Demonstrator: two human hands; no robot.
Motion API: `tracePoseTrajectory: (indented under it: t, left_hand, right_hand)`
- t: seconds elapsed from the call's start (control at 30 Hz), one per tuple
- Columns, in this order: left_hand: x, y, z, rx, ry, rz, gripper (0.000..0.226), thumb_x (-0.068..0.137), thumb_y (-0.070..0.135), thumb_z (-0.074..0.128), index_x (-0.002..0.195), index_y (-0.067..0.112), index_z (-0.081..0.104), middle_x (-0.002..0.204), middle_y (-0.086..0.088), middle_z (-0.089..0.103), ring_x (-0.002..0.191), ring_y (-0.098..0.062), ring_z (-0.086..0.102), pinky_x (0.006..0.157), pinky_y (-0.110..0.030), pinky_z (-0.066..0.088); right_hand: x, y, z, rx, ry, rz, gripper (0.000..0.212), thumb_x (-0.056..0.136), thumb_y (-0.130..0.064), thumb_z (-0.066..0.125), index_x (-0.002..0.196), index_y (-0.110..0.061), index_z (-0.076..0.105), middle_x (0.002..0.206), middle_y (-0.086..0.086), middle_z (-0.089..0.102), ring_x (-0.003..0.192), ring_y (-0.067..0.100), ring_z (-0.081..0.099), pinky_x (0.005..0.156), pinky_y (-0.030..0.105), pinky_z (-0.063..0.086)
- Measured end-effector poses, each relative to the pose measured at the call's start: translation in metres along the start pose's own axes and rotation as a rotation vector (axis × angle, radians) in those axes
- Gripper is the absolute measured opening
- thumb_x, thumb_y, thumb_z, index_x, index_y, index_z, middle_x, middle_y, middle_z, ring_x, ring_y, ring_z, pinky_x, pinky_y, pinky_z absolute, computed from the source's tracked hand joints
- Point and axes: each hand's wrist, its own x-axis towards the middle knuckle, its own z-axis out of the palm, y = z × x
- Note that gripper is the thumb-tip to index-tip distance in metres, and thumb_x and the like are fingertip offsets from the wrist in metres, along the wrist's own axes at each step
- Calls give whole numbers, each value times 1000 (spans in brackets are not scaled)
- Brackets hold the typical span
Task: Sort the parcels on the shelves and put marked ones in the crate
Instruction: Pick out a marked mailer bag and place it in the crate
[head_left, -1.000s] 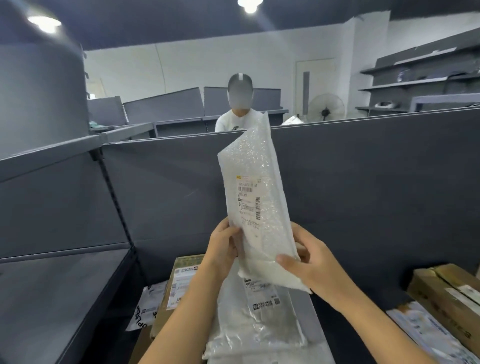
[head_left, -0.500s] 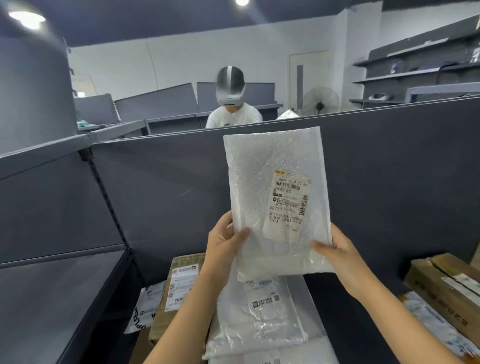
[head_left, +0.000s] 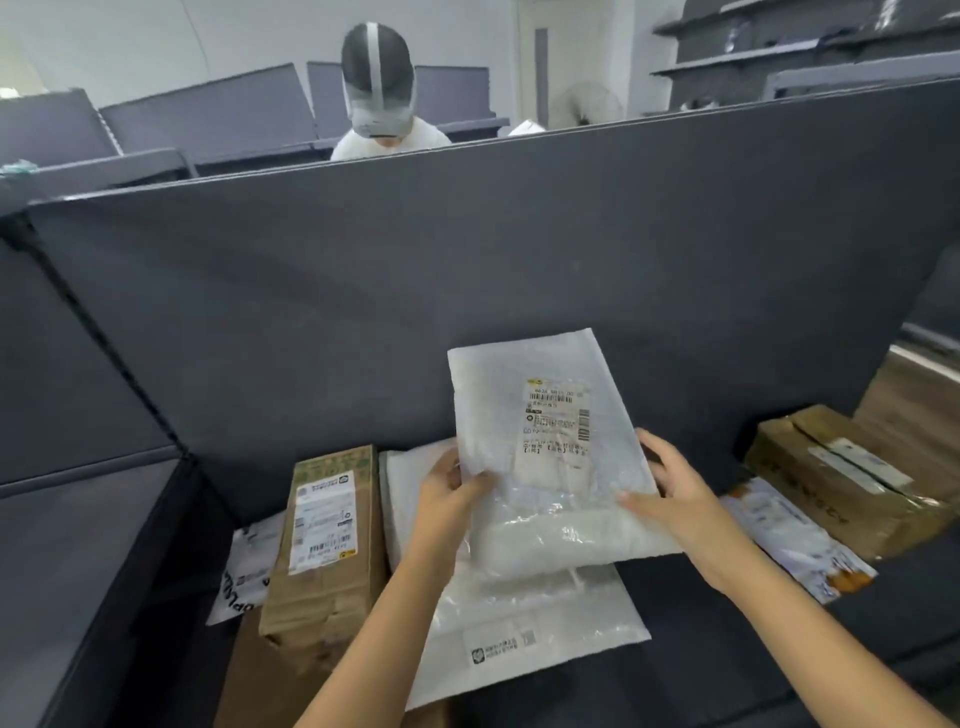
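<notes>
Left hand (head_left: 448, 496) and right hand (head_left: 672, 496) pinch the lower side edges of the bubble-wrap parcel (head_left: 545, 447) over a white mailer (head_left: 524, 618).

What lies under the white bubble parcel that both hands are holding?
A flat white parcel lies on the shelf below the bubble parcel. Its upper part is covered, so anything there cannot be seen.

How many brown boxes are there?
2. The left box stands beside the held parcel; the right box lies farther right. Brown card under the pile may be a third.
</notes>
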Motion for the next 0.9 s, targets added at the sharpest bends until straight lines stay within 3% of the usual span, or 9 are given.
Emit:
tracePoseTrajectory:
  t: [0.13,0.23,0.27,0.33,0.43,0.5,0.57,0.7,0.9]
  left_hand:
    - [-1,-22,-32,99,151,-115,33,93,5,52,125,10,52,111,-12,65,96,-25,64,72,-27,51]
    - [-11,-21,-54,319,191,-97,47,93,5,47,138,14,38,117,-1,58,95,-17,59,67,-22,47]
    - [-12,-22,-60,434,203,-82,53,93,7,47,143,15,31,126,-2,53,98,-18,58,69,-23,48]
    - [-8,-25,-71,670,187,-85,60,93,16,48,148,16,24,140,-10,43,113,-25,53,87,-36,51]
    - [-10,-30,-75,967,162,-183,60,94,33,45,147,21,21,145,-10,33,131,-34,31,109,-45,31]
    - [-15,-34,-71,1107,172,-164,59,94,41,42,146,21,21,146,-7,29,132,-33,25,110,-42,23]
    - [-16,-39,-66,1177,175,-128,60,94,44,39,145,18,20,147,-7,26,133,-32,23,110,-41,20]
    - [-11,-41,-58,1234,203,-175,62,95,41,33,147,11,18,153,-11,14,139,-34,13,116,-44,14]
    - [-5,-24,-29,1205,196,-21,63,99,45,26,152,15,9,160,-6,-1,147,-29,-1,118,-43,3]
  right_hand:
    - [8,17,41,-96,-75,72,72,83,-3,68,141,-30,35,114,-16,58,96,-1,59,71,17,51]
    - [20,27,73,-262,-121,57,66,85,-3,64,142,-22,36,121,-11,53,90,-4,55,72,10,49]
    - [23,30,82,-317,-136,55,66,85,-7,64,142,-22,36,121,-11,52,94,-1,56,77,12,49]
    - [29,35,96,-410,-142,68,65,86,-18,63,143,-25,33,128,-8,54,102,10,56,83,23,50]
    - [33,43,106,-587,-112,109,58,87,-38,57,140,-32,34,125,-1,55,98,16,57,72,24,50]
    - [36,48,106,-727,-77,114,57,84,-47,55,137,-34,37,115,-2,56,100,21,57,84,36,53]
    - [39,50,106,-858,-78,85,56,84,-48,55,135,-32,40,115,-5,55,111,21,51,92,39,49]
    - [37,44,100,-869,-96,60,53,88,-48,51,137,-35,38,141,-6,38,131,22,32,106,37,36]
    - [33,36,79,-905,-87,-57,53,94,-45,42,144,-40,25,156,-10,18,145,18,9,114,36,16]
